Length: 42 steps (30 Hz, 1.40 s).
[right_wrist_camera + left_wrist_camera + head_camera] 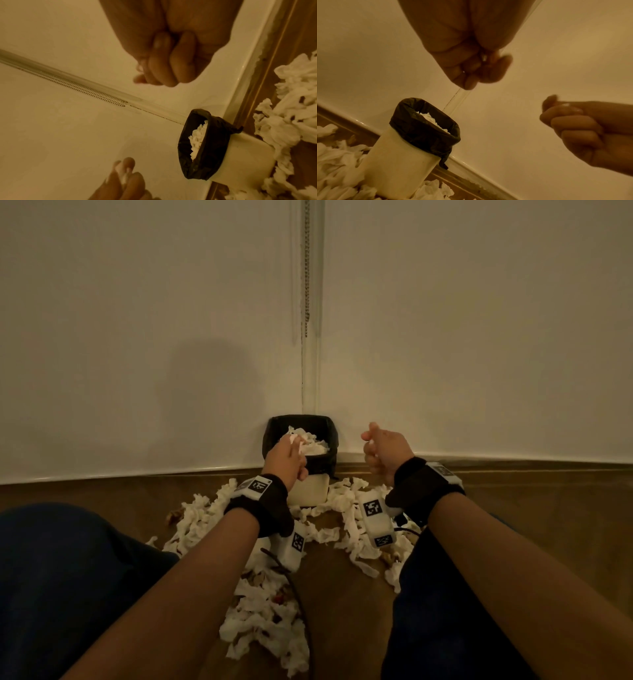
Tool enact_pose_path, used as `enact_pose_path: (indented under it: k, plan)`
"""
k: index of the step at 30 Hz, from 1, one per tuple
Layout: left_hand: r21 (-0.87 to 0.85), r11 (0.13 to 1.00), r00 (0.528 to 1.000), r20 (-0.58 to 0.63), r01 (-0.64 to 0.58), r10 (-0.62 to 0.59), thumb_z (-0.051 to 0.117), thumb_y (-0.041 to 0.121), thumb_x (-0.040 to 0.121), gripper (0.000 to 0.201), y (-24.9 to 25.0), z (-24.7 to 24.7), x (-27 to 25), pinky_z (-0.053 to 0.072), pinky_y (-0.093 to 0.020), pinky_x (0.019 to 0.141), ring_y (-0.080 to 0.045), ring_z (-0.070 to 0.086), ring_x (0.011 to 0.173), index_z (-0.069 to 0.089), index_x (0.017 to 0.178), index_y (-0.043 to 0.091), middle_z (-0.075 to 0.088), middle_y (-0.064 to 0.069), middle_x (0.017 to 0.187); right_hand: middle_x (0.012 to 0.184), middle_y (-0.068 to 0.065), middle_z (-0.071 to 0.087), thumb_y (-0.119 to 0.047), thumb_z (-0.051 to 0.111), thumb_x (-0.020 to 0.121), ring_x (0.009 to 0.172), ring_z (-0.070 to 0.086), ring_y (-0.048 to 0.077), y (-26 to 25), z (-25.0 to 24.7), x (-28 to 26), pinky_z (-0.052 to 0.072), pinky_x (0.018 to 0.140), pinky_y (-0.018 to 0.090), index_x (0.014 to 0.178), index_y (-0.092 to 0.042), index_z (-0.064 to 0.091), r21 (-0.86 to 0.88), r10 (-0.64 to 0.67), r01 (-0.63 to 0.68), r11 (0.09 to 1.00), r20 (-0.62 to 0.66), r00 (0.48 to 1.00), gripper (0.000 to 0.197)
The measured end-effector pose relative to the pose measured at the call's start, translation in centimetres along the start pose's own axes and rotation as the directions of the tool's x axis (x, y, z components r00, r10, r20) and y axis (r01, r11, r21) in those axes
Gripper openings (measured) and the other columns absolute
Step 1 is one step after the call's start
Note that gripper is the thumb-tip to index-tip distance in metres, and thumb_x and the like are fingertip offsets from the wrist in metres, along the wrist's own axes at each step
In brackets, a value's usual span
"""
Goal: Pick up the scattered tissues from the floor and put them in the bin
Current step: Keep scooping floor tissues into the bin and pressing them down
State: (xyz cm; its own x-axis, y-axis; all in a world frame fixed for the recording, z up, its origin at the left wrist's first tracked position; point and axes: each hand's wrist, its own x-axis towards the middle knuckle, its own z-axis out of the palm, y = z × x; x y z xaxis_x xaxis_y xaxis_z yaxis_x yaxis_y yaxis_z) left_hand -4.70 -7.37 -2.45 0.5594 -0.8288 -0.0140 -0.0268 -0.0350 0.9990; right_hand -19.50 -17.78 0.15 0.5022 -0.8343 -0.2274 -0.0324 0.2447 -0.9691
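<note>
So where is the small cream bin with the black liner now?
In the head view, the small cream bin with the black liner stands centrally on the floor against the wall, scattered white tissues around it.

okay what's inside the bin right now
The bin, lined with a black bag, holds a heap of crumpled white tissues near its rim. Anything beneath that heap is covered and cannot be seen.
</note>
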Motion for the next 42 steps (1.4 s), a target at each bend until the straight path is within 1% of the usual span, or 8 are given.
enact_pose_path:
  k: [7,13,17,20,29,37,39,42]
  plan:
    - [0.479,0.868,0.962,-0.152,-0.13,0.228,0.028,0.041,0.1,0.054,-0.8,-0.4,0.1,0.024,-0.027,0.05,-0.013,0.032,0.049,0.035,0.052,0.017,0.033,0.001,0.051,0.047,-0.003,0.028,-0.034,0.029,0.101,0.029,0.023,0.006,-0.4,0.4,-0.5,0.02,0.033,0.016,0.062,-0.015,0.04,0.008,-0.068,0.069,0.998,-0.098,0.993,0.045]
    - [0.442,0.885,0.961,-0.143,-0.15,0.235,0.026,0.016,0.101,0.026,-1.6,-0.5,1.0,0.042,-0.03,0.078,-0.02,0.052,0.089,0.047,0.115,0.009,0.053,-0.01,0.104,0.049,-0.002,0.034,-0.008,0.022,0.097,0.036,0.025,0.008,0.1,0.6,0.4,0.023,0.036,0.017,0.124,-0.022,0.051,0.028,-0.132,0.136,0.99,-0.113,0.985,0.042]
    - [0.308,0.947,0.978,-0.156,-0.088,0.142,0.032,-0.003,0.093,0.03,-2.6,-1.0,2.6,0.048,-0.032,0.082,-0.027,0.055,0.091,0.048,0.117,0.004,0.052,-0.018,0.106,0.08,0.004,0.052,0.0,0.034,0.097,0.048,0.033,0.011,0.1,0.7,1.3,0.027,0.033,0.016,0.134,-0.027,0.042,0.041,-0.1,0.1,0.994,0.0,0.995,0.047]
    - [0.176,0.98,0.987,-0.119,-0.089,0.111,0.027,-0.002,0.094,0.026,-3.5,-1.2,3.3,0.042,-0.02,0.063,-0.011,0.042,0.066,0.048,0.095,0.013,0.045,-0.002,0.08,0.067,0.0,0.046,-0.017,0.04,0.1,0.048,0.031,0.009,0.2,1.1,2.3,0.027,0.033,0.016,0.124,-0.011,0.056,0.003,-0.131,0.131,0.991,-0.038,0.991,0.03]
    - [0.295,0.955,0.986,-0.163,0.022,0.028,0.028,0.004,0.099,0.029,-5.5,-1.5,6.3,0.033,-0.03,0.104,-0.019,0.04,0.1,0.041,0.124,-0.004,0.038,-0.011,0.116,0.044,-0.003,0.033,-0.042,0.021,0.102,0.027,0.028,0.004,-0.3,3.7,7.1,0.023,0.036,0.017,0.069,-0.014,0.045,0.056,-0.165,0.178,0.982,-0.186,0.969,0.049]
    - [0.513,0.856,0.99,-0.082,-0.057,0.116,0.031,-0.013,0.091,0.05,-6.3,-2.4,10.8,0.041,-0.013,0.094,-0.026,0.048,0.106,0.038,0.137,0.005,0.024,-0.012,0.127,0.085,0.008,0.05,0.002,0.037,0.091,0.075,0.047,0.015,2.2,4.6,12.7,0.042,0.073,0.029,0.085,-0.009,0.054,-0.244,-0.129,0.13,0.961,0.019,0.991,0.021]
    - [0.583,0.809,0.99,-0.059,-0.073,0.131,0.033,-0.015,0.09,0.051,-6.4,-2.7,11.9,0.042,-0.025,0.1,-0.031,0.05,0.105,0.038,0.137,0.003,0.024,-0.018,0.129,0.125,0.016,0.046,0.004,0.041,0.091,0.108,0.05,0.026,3.4,4.5,14.0,0.042,0.097,0.031,0.116,-0.008,0.056,-0.506,-0.052,0.067,0.86,0.043,0.998,0.032]
    - [0.697,0.713,0.994,0.004,-0.079,0.106,0.039,-0.002,0.094,0.043,-6.8,-3.3,13.3,0.04,-0.028,0.098,-0.032,0.05,0.11,0.043,0.136,0.008,0.033,-0.02,0.13,0.138,0.016,0.039,-0.003,0.052,0.091,0.115,0.051,0.03,5.1,4.7,15.5,0.044,0.091,0.027,0.123,-0.016,0.053,-0.689,-0.113,0.121,0.714,0.057,0.992,0.036]
